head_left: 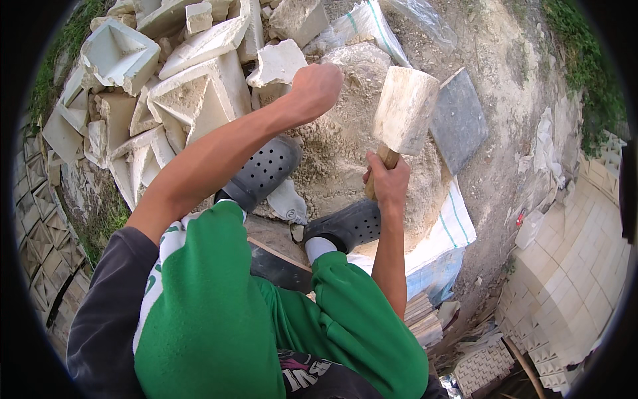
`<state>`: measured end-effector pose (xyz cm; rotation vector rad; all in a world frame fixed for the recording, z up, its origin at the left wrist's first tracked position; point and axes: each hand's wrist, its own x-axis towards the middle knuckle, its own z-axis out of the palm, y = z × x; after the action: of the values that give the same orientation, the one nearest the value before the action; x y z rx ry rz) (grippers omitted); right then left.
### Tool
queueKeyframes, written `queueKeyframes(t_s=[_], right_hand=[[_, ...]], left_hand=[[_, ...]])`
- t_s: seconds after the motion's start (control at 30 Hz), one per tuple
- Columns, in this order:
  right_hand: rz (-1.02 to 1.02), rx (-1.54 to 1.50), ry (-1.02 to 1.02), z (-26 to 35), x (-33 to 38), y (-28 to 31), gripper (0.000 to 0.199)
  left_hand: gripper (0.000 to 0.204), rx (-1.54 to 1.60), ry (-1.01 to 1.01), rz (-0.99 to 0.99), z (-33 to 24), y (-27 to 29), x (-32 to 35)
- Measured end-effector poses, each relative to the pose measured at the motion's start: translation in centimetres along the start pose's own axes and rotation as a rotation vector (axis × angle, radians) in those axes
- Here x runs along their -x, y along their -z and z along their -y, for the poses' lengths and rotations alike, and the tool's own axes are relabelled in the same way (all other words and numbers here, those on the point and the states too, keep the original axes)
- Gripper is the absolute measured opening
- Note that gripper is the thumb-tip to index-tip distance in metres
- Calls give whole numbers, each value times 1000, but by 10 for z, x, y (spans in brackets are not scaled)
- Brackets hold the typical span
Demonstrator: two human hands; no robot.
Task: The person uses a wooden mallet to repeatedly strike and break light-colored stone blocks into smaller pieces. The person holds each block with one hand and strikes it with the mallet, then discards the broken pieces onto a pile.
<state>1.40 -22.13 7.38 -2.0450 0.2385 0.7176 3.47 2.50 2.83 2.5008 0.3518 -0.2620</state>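
Observation:
In my right hand (391, 178) is a mallet (405, 110) with a thick, pale, dusty wooden head; the fingers wrap its short wooden handle, and the head points away from me. My left hand (318, 91) is closed, held out over the far side of the rubble mound, beside a broken white plaster piece (278, 63). Its fingers curl out of sight, so what they hold, if anything, is hidden. Below both hands spreads a mound of crushed, powdery pale material (345, 133) on a white woven sheet (458, 213), between my dark clogs (345, 225).
Broken plaster moulds (193, 100) are heaped at the far left. A flat grey slab (458, 123) leans beyond the mallet. White woven sacking (365, 26) and clear plastic lie at the back. Stacked pale tiles (565, 253) stand right; grass (585, 73) grows at the far right.

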Motion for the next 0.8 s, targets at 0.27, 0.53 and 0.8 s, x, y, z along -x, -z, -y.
queueKeyframes(t_s=[0.27,0.53,0.8], right_hand=[[17,26,-32,-8,3,-6,33],[-17,79,-23,-3,0,-2,33],[-14,187,2,-4,-10,-18,30]], left_hand=[[45,66,-6,28,-15,-5,7],[46,54,-12,-39,-6,13,-11],[44,16,-63,18,-11,-4,-3]])
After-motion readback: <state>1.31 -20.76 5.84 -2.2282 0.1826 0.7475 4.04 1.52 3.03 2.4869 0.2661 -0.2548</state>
